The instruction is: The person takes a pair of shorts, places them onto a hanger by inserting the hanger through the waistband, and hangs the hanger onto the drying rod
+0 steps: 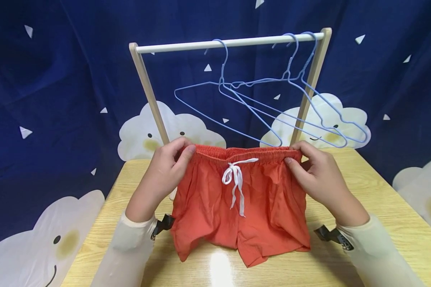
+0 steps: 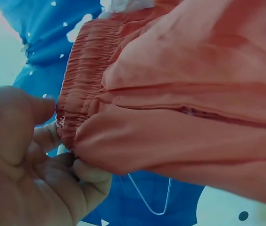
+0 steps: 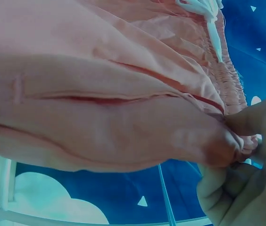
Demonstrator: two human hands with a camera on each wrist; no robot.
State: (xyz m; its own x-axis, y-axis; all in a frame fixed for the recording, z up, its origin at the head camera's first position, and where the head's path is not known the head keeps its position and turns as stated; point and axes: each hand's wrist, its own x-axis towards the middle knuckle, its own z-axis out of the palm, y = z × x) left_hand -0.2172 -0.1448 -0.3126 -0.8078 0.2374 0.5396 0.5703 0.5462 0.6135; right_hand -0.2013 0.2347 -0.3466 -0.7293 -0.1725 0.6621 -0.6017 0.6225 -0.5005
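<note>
A pair of orange-red shorts [image 1: 208,199] hangs upright between my hands, its elastic waistband at the top and a white drawstring [image 1: 233,175] tied in a bow at the front. My left hand [image 1: 169,167] pinches the waistband's left end between thumb and fingers. At the opposite end, my right hand [image 1: 317,171] pinches the waistband with its thumb in front. In the left wrist view the gathered waistband [image 2: 88,70] lies against the fingertips. The right wrist view shows the side pocket slit [image 3: 100,100] of the shorts; some right fingers are hidden behind cloth.
Behind the shorts stands a clothes rack with a white rail [image 1: 251,41] and wooden posts [image 1: 149,91]. Several blue hangers, among them the left one [image 1: 222,65], hang from it. A wooden table [image 1: 362,187] lies underneath, before a dark blue curtain [image 1: 75,79] with clouds.
</note>
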